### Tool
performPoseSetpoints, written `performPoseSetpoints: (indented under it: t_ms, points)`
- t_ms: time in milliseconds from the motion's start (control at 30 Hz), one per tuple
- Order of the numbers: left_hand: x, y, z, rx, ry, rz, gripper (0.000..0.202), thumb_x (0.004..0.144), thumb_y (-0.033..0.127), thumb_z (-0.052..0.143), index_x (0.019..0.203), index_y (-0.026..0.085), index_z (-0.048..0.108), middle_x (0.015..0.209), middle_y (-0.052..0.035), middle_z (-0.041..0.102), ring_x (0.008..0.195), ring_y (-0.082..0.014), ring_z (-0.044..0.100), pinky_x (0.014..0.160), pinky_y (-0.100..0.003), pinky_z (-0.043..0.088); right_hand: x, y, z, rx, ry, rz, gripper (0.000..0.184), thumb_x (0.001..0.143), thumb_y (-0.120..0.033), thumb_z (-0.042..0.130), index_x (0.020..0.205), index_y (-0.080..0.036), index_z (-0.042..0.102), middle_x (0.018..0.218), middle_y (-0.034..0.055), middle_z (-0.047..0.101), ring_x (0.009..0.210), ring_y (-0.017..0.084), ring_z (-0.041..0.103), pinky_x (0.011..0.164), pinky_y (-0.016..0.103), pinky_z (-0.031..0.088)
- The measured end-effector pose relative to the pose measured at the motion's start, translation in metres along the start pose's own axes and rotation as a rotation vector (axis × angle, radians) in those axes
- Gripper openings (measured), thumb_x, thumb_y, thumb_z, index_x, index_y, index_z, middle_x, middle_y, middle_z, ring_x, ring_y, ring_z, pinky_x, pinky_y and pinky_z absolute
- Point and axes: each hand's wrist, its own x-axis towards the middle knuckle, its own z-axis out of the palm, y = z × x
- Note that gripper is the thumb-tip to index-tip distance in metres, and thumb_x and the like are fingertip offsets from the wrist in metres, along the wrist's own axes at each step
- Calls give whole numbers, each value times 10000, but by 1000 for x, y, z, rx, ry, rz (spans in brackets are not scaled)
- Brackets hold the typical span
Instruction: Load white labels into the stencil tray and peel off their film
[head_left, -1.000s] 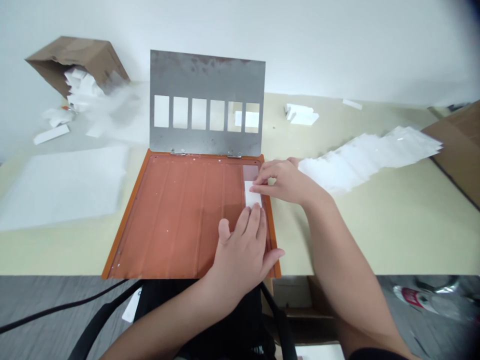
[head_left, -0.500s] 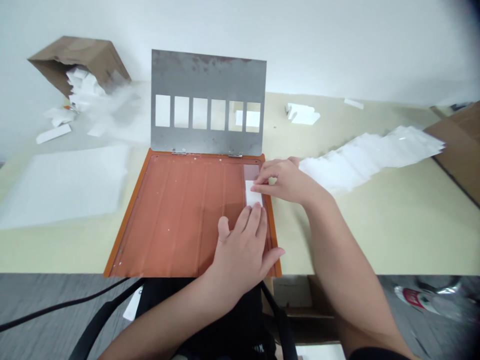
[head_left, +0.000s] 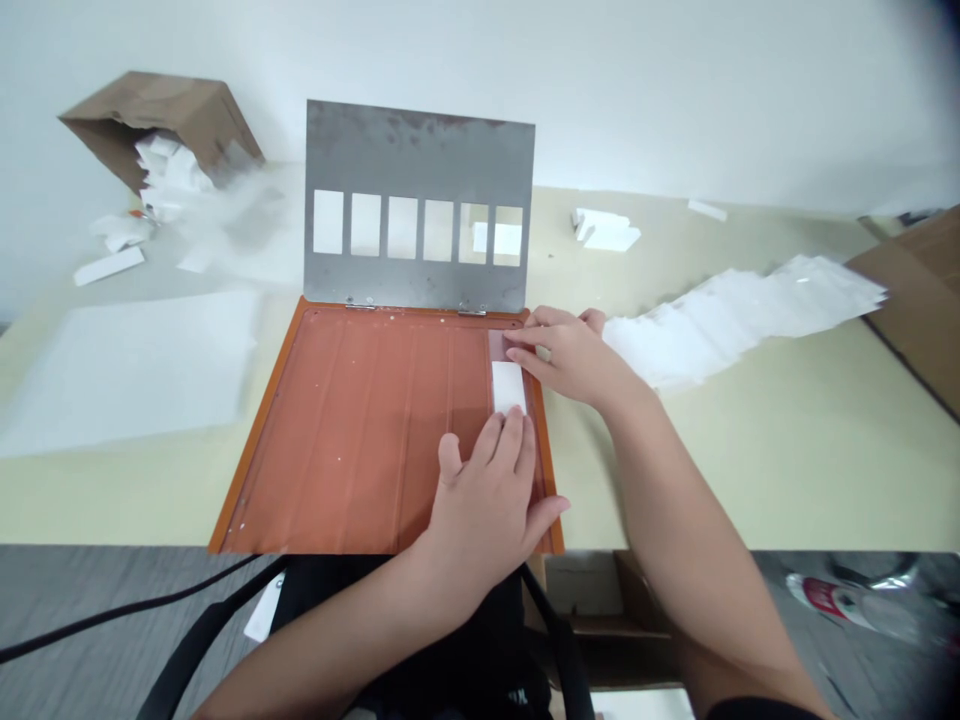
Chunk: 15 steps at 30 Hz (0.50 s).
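An orange-brown grooved tray (head_left: 360,430) lies on the table in front of me, with a grey metal lid (head_left: 420,150) hinged up at its far edge. The lid has a row of rectangular windows. A small white pad (head_left: 508,386) lies in the tray's rightmost channel inside a clear sleeve. My left hand (head_left: 487,500) lies flat on the tray, fingers stretched, fingertips touching the pad's near end. My right hand (head_left: 570,355) rests at the tray's right rim, its fingers extended onto the sleeve's far end just beyond the pad.
A fanned row of clear plastic sleeves (head_left: 742,305) lies to the right. A white foam sheet (head_left: 127,365) lies at the left. A tipped cardboard box (head_left: 157,115) spills white pads at the back left. More white pads (head_left: 606,230) sit behind. Another cardboard box (head_left: 922,300) stands at the right edge.
My right hand's fingertips slid from the pad's far edge toward the tray's far end, uncovering the pad. My left hand stayed in place.
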Motion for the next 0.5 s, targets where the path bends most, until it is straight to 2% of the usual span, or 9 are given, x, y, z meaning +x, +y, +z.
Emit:
performPoseSetpoints:
  t_ms: [200, 367, 500]
  points:
    - [0, 0, 0, -10, 3, 3, 656, 1027, 540, 230, 1439, 94, 477, 1511, -119, 514, 1295, -274, 506, 938, -471, 423, -1, 1, -2, 18, -19, -12, 211, 954, -320, 565, 955, -300, 775, 1002, 37, 652, 898, 210, 603, 780, 389, 221]
    - [1, -1, 0, -23, 9, 4, 653, 1025, 538, 249, 1438, 88, 481, 1505, -119, 522, 1285, -279, 506, 944, -483, 426, -1, 0, -4, 75, -1, -11, 150, 922, -304, 628, 860, -284, 763, 1013, 19, 672, 931, 207, 612, 792, 387, 210]
    - [0, -1, 0, -32, -1, -1, 653, 1025, 538, 246, 1440, 94, 482, 1506, -120, 520, 1286, -282, 504, 946, -481, 429, -1, -1, -5, 102, 13, -33, 175, 930, -280, 613, 783, -249, 702, 959, -10, 704, 923, 190, 618, 789, 380, 201]
